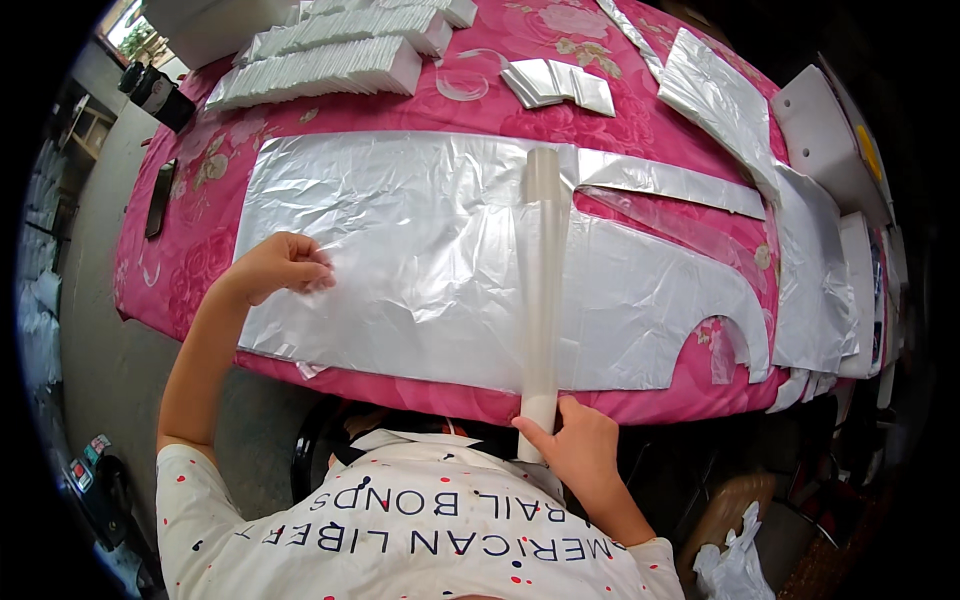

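Table covered with a pink flowered cloth (200,250); a large sheet of silvery plastic film (420,250) lies flat across its near half, crinkled, reaching from the left side to the right, where an arched notch is cut into its near edge. Left hand (283,265) rests on the left part of the film, fingers curled and bunched together, fingertips pressing or pinching the surface; whether a fold is caught between them cannot be told. A long pale tube (543,290) lies across the film, running from the table's near edge away toward the middle, wrapped in clear film. Right hand (578,440) is at the near edge of the table, closed around the tube's near end, thumb pointing left along its base. Beyond the film, at the far side: stacks of folded white pieces (320,70) in rows, and a small fan of folded silver pieces (560,85). More silver sheets (720,100) lie toward the right edge, beside white boards (825,140). A dark flat object (160,198) lies on the cloth at far left. White spotted shirt (420,540) fills the bottom of the view.
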Motion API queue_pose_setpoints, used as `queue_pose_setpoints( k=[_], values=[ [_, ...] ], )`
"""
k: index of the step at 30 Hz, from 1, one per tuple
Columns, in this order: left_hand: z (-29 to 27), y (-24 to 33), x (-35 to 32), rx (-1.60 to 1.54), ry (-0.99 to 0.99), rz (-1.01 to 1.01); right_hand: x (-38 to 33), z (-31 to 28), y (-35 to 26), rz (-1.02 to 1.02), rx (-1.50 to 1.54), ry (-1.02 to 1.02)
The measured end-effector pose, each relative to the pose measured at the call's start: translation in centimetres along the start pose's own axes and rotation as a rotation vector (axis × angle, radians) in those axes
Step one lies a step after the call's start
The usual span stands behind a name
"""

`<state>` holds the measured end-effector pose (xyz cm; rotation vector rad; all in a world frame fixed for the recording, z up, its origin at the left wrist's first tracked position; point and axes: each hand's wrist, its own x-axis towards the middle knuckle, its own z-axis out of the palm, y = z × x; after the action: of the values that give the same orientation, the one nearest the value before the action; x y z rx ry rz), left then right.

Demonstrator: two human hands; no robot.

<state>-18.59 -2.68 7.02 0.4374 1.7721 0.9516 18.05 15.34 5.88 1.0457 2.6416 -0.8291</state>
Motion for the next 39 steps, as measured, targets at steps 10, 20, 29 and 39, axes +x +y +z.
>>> queue_pose_setpoints(
  k=[10, 20, 29, 39],
  values=[
    [14.1, 5.2, -1.5, -0.237, -0.385, 0.282, 4.8, -2.8, -7.7, -0.352, 0.922, -0.03],
    [5.2, 1.1, -0.7, -0.035, -0.015, 0.175, 4.2, -0.9, -3.5, -0.416, 0.678, 0.091],
    [-0.6, -1.2, -1.1, 1.046, 0.76, 0.509, -0.2, -1.4, 0.5, 0.057, 0.41, 0.068],
    [1.8, -3.3, -1.5, 1.052, 0.784, 0.403, -1.1, -1.5, 0.0, 0.103, 0.321, 0.139]
  ],
)
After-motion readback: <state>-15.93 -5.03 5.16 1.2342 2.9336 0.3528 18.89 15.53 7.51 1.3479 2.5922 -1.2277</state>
